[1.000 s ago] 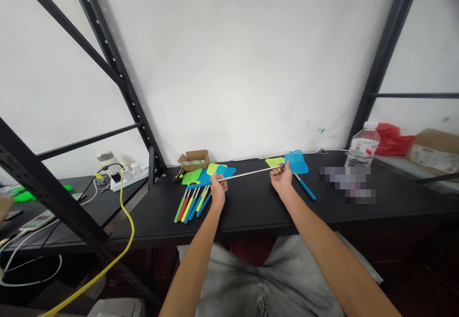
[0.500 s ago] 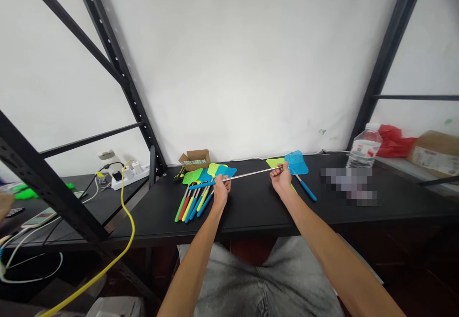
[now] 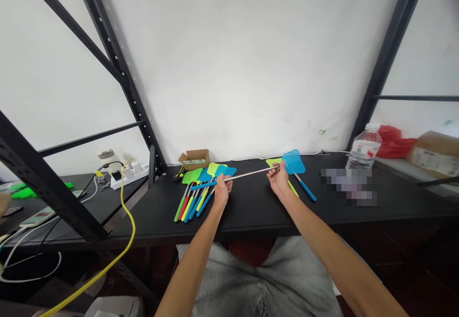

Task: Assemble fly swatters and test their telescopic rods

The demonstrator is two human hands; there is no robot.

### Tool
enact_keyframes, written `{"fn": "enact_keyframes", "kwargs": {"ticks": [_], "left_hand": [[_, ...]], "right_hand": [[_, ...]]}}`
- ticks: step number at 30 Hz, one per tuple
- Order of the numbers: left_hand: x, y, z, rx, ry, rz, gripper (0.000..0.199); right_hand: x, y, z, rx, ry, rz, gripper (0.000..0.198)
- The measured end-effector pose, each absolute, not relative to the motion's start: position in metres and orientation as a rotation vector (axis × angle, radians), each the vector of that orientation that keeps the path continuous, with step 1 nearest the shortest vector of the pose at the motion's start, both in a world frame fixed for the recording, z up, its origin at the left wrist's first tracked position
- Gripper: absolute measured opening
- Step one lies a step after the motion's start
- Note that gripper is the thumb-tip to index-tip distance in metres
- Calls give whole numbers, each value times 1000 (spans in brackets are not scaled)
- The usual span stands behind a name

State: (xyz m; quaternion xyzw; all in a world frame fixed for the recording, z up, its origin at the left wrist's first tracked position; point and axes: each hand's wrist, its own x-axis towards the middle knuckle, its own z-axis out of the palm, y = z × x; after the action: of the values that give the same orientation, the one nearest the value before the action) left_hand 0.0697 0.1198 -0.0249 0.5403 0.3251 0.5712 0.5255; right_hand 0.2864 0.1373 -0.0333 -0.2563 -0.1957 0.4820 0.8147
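Note:
A blue fly swatter [image 3: 247, 173] with a metal rod stretches between my two hands above the table. My left hand [image 3: 223, 187] is closed round it where the blue handle meets the rod. My right hand [image 3: 278, 177] pinches the rod's other end, just below the blue paddle [image 3: 294, 162]. Left of my left hand lie several fly swatters [image 3: 191, 207] side by side, with green, red, yellow and blue handles. Behind my right hand rest a yellow-green swatter [image 3: 293, 188], partly hidden, and another swatter with a blue handle [image 3: 307, 190].
An opened cardboard box [image 3: 194, 160] stands at the back of the black table [image 3: 247, 212]. On the right are a water bottle [image 3: 365, 146], a red plastic bag [image 3: 394, 140] and a carton [image 3: 435, 157]. A yellow cable [image 3: 132, 221] hangs at left, near a power strip [image 3: 131, 176].
My right hand and the swatter's blue paddle have shifted slightly to the left, uncovering more of the yellow-green handle. My left hand is almost where it was, still gripping.

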Motion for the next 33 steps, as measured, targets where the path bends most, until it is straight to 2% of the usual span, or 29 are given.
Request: {"fn": "enact_keyframes", "kwargs": {"ticks": [10,19,26,33], "left_hand": [[75,120,-31,1487,727,1283,53],[75,119,-28,1465,761,1237,54],[70,127,-28,1228,767,1445,52],[72,117,-27,1398,807,1304,51]], "right_hand": [[262,133,-36,-576,-613,1086,42],[268,136,-33,-568,-504,1081,45],[286,142,-35,-553,-381,996,48],[286,141,-34,-545,-345,1007,49]]}}
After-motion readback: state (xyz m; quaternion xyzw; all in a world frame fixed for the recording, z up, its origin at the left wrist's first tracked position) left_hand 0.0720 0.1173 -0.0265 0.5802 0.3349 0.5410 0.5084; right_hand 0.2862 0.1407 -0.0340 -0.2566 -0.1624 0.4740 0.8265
